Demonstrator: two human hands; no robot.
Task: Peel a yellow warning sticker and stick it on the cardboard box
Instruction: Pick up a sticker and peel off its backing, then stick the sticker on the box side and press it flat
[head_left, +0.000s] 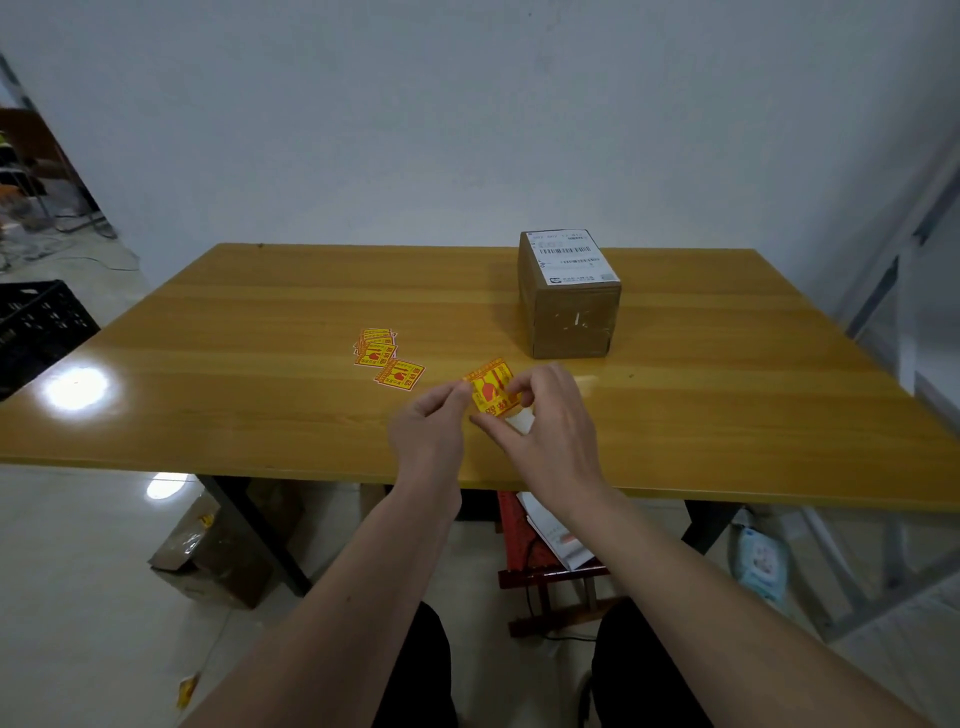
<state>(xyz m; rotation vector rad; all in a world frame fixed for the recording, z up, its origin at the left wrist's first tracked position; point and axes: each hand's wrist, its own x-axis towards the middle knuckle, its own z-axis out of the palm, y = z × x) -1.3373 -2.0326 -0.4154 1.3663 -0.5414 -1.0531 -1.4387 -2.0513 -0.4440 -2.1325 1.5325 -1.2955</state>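
A yellow warning sticker (490, 388) with red print is held above the wooden table (260, 332) between both hands. My left hand (431, 431) pinches its left corner. My right hand (550, 421) grips its right and lower edge, where a bit of white backing (521, 422) shows under the sticker. The cardboard box (571, 306) stands upright behind my right hand, with a white shipping label (569, 257) on its top. A small pile of the same yellow stickers (384, 356) lies on the table to the left of my hands.
A black plastic crate (36, 327) sits left of the table. Under the table are a taped cardboard box (218, 545) on the floor and a red wooden stool (545, 566) with papers. A metal frame (893, 270) stands at the right. The white wall is close behind the table.
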